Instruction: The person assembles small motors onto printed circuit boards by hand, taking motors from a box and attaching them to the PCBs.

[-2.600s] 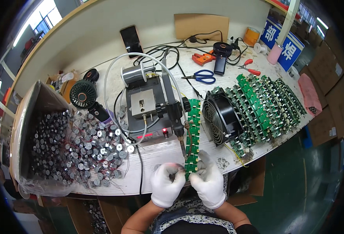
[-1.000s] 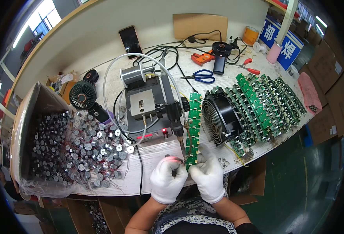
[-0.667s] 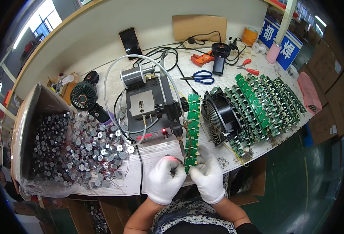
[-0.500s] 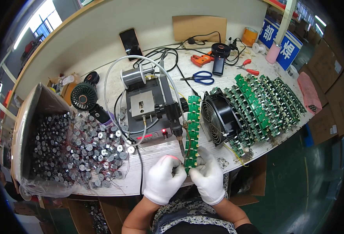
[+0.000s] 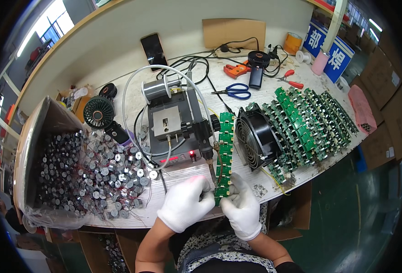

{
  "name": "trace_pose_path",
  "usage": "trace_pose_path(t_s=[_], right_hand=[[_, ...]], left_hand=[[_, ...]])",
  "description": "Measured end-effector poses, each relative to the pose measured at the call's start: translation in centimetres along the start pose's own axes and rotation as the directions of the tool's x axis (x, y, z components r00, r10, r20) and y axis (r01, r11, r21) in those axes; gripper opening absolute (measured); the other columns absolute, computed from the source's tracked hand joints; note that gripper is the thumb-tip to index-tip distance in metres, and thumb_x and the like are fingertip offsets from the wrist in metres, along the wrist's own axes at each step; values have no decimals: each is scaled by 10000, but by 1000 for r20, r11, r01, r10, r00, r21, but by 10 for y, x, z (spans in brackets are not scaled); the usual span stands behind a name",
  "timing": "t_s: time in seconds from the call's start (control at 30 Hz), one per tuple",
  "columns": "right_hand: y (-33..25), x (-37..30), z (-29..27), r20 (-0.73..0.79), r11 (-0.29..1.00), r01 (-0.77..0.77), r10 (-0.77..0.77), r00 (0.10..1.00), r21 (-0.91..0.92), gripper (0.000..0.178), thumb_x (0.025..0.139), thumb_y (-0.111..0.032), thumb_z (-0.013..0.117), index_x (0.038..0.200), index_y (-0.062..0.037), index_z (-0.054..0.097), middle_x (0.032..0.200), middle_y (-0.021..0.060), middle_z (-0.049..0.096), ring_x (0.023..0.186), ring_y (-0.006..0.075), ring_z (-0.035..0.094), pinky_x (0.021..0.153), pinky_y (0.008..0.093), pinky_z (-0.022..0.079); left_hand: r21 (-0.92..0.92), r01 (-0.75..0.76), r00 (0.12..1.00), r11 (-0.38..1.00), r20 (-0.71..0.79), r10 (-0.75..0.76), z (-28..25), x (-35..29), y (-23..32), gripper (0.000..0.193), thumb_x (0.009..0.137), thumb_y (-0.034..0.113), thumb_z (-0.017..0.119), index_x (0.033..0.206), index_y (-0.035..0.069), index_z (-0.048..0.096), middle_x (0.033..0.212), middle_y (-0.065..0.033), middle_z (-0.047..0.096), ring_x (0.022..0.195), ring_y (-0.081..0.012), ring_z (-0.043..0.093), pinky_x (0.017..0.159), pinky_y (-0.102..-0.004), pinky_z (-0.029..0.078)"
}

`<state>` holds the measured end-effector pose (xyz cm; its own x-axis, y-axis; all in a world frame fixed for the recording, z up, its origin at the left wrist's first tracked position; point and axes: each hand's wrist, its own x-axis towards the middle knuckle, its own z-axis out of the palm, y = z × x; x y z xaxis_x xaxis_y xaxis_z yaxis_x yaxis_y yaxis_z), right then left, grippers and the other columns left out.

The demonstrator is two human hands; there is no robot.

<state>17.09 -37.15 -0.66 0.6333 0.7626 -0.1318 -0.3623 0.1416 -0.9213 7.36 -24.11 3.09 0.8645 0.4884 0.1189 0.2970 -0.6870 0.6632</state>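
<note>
One head-worn fisheye view; it looks from above and behind the left hand (image 5: 186, 205) and right hand (image 5: 243, 210), facing down and forward; hands near; table (image 5: 183, 173) spreading beyond and beside them.

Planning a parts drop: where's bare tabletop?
Bare tabletop: between the loose metal cylinders and left hand, black cable at its back; also between blue-handled scissors and circuit-board rows. Crowded: left end, under cylinders; center, where green board strip runs between soldering iron and black fan.
</note>
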Motion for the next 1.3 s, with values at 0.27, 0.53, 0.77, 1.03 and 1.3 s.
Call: trace_pose_path(t_s=[0.27, 0.53, 0.77, 1.03, 1.3], right_hand=[[4, 0, -1, 1, 999, -8, 8, 1000, 40, 652, 822, 125, 530, 1430, 88, 296, 1019, 88, 585, 772, 75, 568, 639, 191, 456], [2, -1, 0, 21, 996, -39, 38, 999, 77, 649, 825, 129, 530, 1434, 69, 312, 1019, 80, 586, 777, 68, 564, 643, 188, 453], [3, -3, -1, 6, 998, -18, 18, 1000, 68, 644, 821, 131, 523, 1426, 83, 309, 1057, 104, 581, 870, 108, 594, 726, 213, 479], [3, -1, 0, -1, 997, -6, 6, 1000, 78, 639, 831, 122, 541, 1430, 63, 325, 1024, 78, 592, 831, 73, 582, 691, 193, 470], [2, -1, 0, 5, 998, 2, -3, 1000, 60, 632, 830, 116, 538, 1425, 59, 335, 1038, 80, 599, 806, 62, 577, 676, 186, 465]], left_hand=[[-422, 121, 993, 898, 61, -105, 11, -20, -16, 48, 901, 36, 565, 912, -10, 560, 795, -71, 623, 671, -125, 591, 594, -287, 492], [-276, 57, 955, 959, -266, -134, 28, -22, -4, 67, 824, -24, 613, 862, 3, 566, 716, -68, 591, 615, -124, 563, 546, -284, 464], [19, -126, 923, 992, -364, 124, 29, -18, -2, 212, 667, -80, 680, 808, 33, 569, 728, -112, 587, 606, -260, 586, 548, -323, 474], [179, -232, 883, 956, -375, 284, 28, -16, -3, 181, 685, 14, 701, 805, 65, 575, 781, -79, 596, 652, -285, 593, 583, -375, 496], [173, -200, 907, 965, -341, 249, 25, -14, -3, 197, 695, 12, 694, 815, 73, 550, 771, -76, 578, 661, -287, 584, 580, -379, 492]])
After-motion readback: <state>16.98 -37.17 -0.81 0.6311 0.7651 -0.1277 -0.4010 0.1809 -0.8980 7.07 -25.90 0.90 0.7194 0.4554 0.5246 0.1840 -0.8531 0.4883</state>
